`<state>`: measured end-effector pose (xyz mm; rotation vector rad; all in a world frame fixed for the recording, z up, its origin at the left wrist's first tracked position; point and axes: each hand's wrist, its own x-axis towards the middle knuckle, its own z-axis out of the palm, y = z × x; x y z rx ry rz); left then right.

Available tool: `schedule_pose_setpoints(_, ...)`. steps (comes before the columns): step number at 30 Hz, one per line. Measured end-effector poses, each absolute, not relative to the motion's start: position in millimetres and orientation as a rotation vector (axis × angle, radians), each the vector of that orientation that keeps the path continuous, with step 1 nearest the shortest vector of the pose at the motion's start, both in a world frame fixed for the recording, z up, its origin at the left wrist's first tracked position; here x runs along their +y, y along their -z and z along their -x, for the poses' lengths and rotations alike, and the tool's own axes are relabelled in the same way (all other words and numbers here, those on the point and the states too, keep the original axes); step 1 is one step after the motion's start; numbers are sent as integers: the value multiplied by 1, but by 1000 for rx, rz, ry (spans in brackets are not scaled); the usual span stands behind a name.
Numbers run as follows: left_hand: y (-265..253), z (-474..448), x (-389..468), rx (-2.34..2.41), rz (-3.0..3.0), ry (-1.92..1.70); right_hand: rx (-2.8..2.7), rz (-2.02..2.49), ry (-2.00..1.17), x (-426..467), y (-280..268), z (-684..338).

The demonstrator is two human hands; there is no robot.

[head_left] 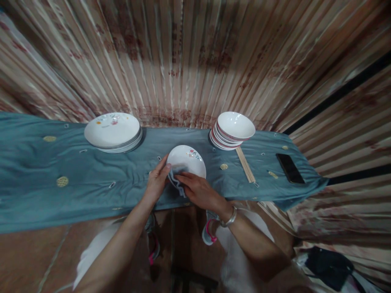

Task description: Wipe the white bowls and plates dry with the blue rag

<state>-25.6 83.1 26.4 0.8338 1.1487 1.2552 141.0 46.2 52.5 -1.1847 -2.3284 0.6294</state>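
A white plate [191, 160] with a small flower print is between my hands, near the front edge of the cloth-covered table. My left hand [159, 176] grips its left rim, thumb on top. On the plate's near left part lies a grey cloth [179, 183], and the fingers of my right hand [197, 189] press it against the surface. A bracelet circles my right wrist. Part of the plate's near rim is hidden by the cloth and my right hand.
At the left stands a stack of large flowered plates [113, 130]. A stack of white bowls [235, 126] stands back right, the top one tilted. Chopsticks [245, 165] and a black phone [289, 168] lie farther right on the blue-green tablecloth [91, 195]. Pleated curtains [171, 61] hang behind.
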Motion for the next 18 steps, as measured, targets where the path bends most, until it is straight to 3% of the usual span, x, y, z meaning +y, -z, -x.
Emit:
schedule_pose_setpoints(5, -23, 26, 84, 1155, -865, -1231, -2262, 1088, -583, 58, -47, -126)
schedule_pose_setpoints(18, -16, 25, 84, 1154, -923, -1247, -2123, 1325, -277, 90, -36, -104)
